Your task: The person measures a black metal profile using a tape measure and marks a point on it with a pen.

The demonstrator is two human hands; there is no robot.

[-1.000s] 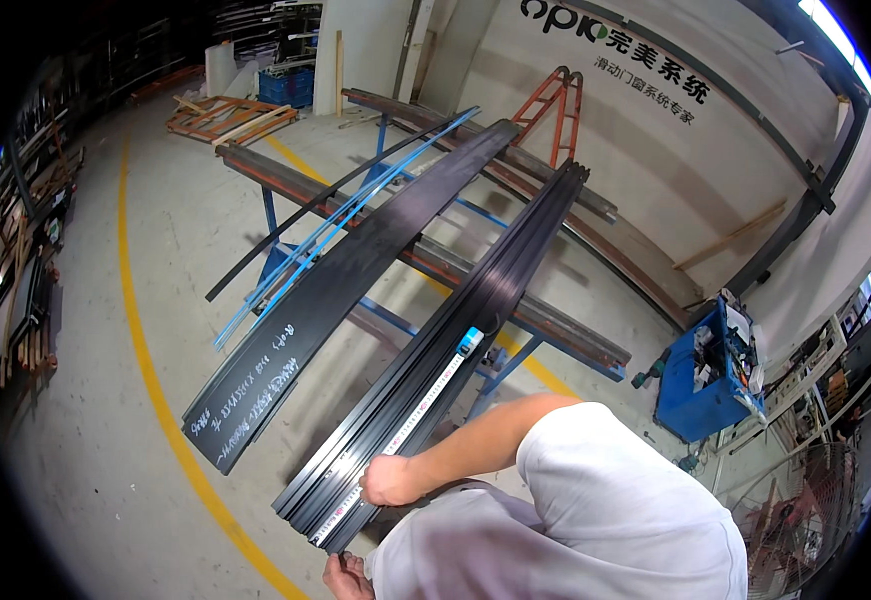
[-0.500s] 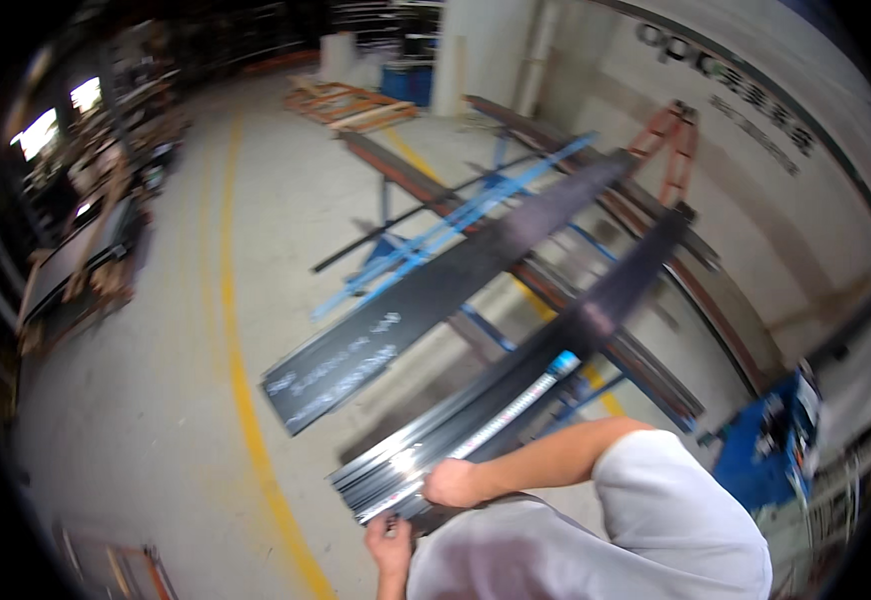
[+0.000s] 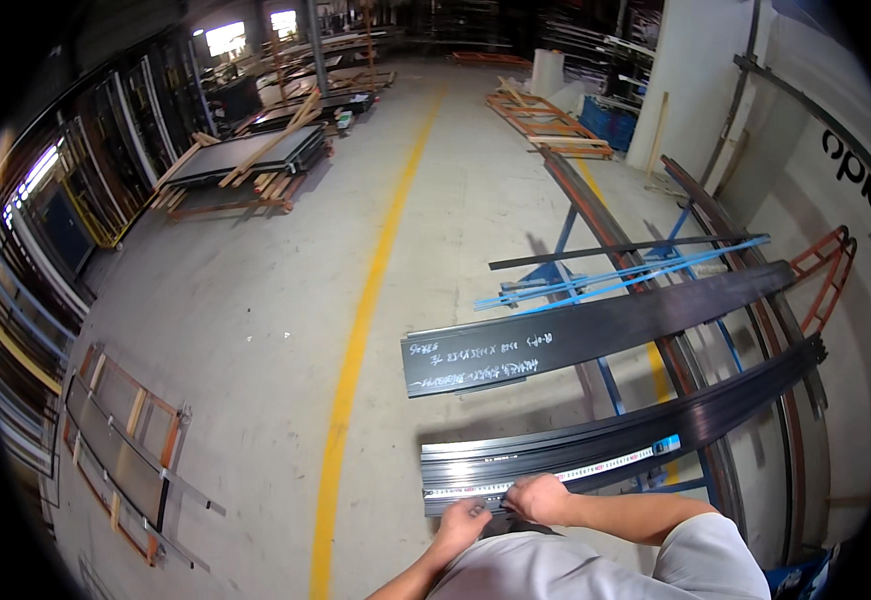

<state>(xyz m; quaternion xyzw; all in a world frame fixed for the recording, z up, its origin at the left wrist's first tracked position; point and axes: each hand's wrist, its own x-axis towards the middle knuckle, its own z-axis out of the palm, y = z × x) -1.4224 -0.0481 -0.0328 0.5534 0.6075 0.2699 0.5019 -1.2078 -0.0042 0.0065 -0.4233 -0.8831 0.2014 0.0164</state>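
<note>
A long bundle of dark metal profiles (image 3: 596, 440) lies lengthwise in front of me, its end reflecting light. Along its near side runs a drawn-out tape measure blade (image 3: 596, 467), with the blue tape measure case (image 3: 668, 445) resting on the profiles further right. My left hand (image 3: 464, 522) is at the near edge by the bundle's left end, fingers curled in a pinch; what it holds is hidden. My right hand (image 3: 542, 498) is closed at the near edge beside the tape blade. Its fingertips meet a small dark part, too unclear to name.
Beyond lies a wide dark panel (image 3: 576, 330) with white handwriting. Blue strips (image 3: 646, 270) and a thin dark bar rest on the blue-legged rack. A yellow line (image 3: 366, 330) crosses the floor. An orange frame (image 3: 126, 450) lies left; orange-and-wood pallets (image 3: 546, 120) stand further back.
The view has swung leftward and levelled, bringing the left-hand racks and floor frame into sight. Both hands stay at the profiles' near edge, and the tape measure remains laid out along them.
</note>
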